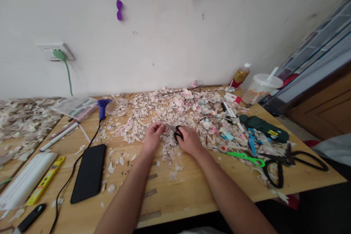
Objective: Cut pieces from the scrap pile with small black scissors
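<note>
Over a heap of pale scraps and shells (168,150) in the middle of the table, my right hand (190,140) grips small black-handled scissors (178,131). The blades point left, reaching up to the fingertips of my left hand (153,135). My left thumb and fingers are pinched together; the small piece between them is too little to make out. Behind my hands lie pink and white artificial blossoms (186,97) on thin brown stems, among more scraps.
Left are a black tablet-like slab (89,173), a blue glue gun (102,108) with its cord, and a yellow box (46,181). On the right lie green-handled scissors (245,157), large black shears (279,172), a dark green umbrella (263,128), a bottle (241,75) and a lidded cup (264,84).
</note>
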{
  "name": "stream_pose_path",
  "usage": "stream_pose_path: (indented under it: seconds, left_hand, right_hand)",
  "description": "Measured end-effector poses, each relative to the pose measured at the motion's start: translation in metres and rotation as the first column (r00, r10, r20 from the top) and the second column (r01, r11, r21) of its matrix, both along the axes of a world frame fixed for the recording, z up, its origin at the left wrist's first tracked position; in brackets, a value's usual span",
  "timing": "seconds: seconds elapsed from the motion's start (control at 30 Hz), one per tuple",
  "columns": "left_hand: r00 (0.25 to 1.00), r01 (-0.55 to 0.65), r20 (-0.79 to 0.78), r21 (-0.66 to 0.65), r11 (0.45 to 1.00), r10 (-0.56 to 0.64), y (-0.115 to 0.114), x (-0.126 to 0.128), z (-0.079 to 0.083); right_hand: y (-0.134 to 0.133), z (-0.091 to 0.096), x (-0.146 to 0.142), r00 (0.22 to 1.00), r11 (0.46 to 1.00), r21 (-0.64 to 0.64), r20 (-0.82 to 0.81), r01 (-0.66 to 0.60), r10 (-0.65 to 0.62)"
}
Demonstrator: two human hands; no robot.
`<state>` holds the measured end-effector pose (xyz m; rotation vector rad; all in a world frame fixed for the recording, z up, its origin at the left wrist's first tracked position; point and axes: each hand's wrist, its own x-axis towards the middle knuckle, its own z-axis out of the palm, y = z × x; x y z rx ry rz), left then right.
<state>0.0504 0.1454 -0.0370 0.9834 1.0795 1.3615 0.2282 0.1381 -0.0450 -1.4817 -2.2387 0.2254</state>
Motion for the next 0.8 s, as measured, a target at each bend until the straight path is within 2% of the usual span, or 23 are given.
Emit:
stream_pose_path:
  seconds: [0.17, 0.3, 0.4, 0.53, 0.63, 0.7, 0.8]
  left_hand:
    - [0.955, 0.042, -0.296, 0.087, 0.995, -0.014, 0.003, -0.011, 0.004]
    - [0.924, 0.057, -0.381, 0.119, 0.991, -0.008, 0.003, -0.017, 0.005]
    - [0.935, 0.058, -0.354, 0.108, 0.992, -0.016, 0.003, -0.016, 0.004]
    - [0.993, 0.062, -0.105, 0.019, 0.998, -0.060, 0.001, -0.007, 0.003]
    - [0.999, 0.040, 0.031, -0.034, 0.999, -0.039, 0.000, -0.002, 0.003]
    - [0.999, 0.036, 0.034, -0.034, 0.999, -0.035, 0.000, -0.002, 0.002]
    - [0.996, 0.042, -0.080, 0.022, 0.999, -0.040, 0.002, -0.006, 0.002]
  right_hand:
    - [0.000, 0.000, 0.001, 1.000, 1.000, 0.000, 0.005, -0.005, 0.005]
    - [0.001, 0.000, 0.002, 1.000, 1.000, -0.011, 0.008, -0.007, 0.007]
    - [0.000, -0.001, 0.002, 1.000, 1.000, -0.016, 0.000, -0.004, 0.004]
    - [-0.001, -0.001, 0.002, 1.000, 1.000, 0.002, -0.001, 0.017, -0.017]
    - [-0.002, 0.000, 0.002, 1.000, 1.000, 0.008, 0.010, 0.023, -0.023]
    - [-0.002, 0.001, 0.002, 0.999, 1.000, 0.003, 0.017, 0.030, -0.030]
    - [-0.004, 0.004, 0.001, 0.999, 0.999, -0.003, 0.022, 0.042, -0.041]
